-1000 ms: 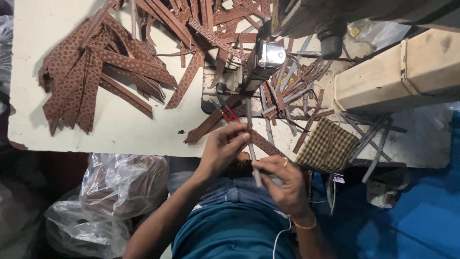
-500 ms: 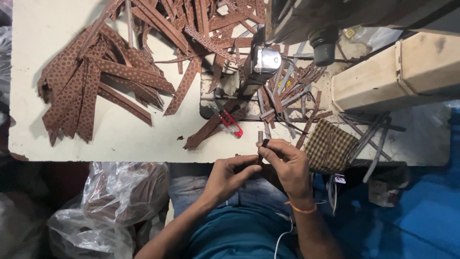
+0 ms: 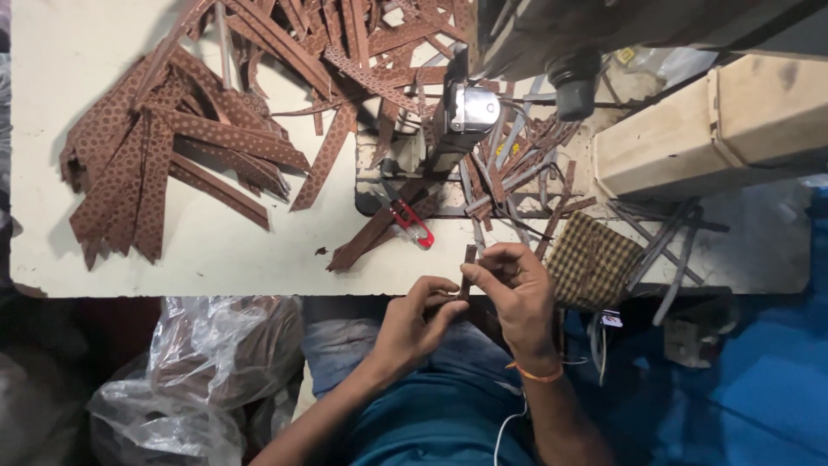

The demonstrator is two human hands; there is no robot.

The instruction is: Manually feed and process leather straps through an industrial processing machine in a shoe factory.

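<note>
Both hands meet at the near edge of a cream table [image 3: 207, 250]. My left hand [image 3: 414, 324] pinches the lower end of a narrow brown fabric strip [image 3: 467, 269]. My right hand [image 3: 513, 289] grips the same strip higher up, and the strip stands almost upright between the fingers. A red thread snipper [image 3: 414, 223] lies on the table just beyond the hands. The sewing machine's metal head [image 3: 470, 112] stands behind it.
Several brown dotted strips [image 3: 164, 164] are heaped at the left and back. Grey strips [image 3: 664, 233] and a checked cloth [image 3: 595, 259] lie at the right beside a cream machine body [image 3: 716, 121]. A clear plastic bag [image 3: 207, 362] sits below the table edge.
My hands have left the table near the red snipper and drawn back toward me past the edge, now holding a brown strip upright between them.
</note>
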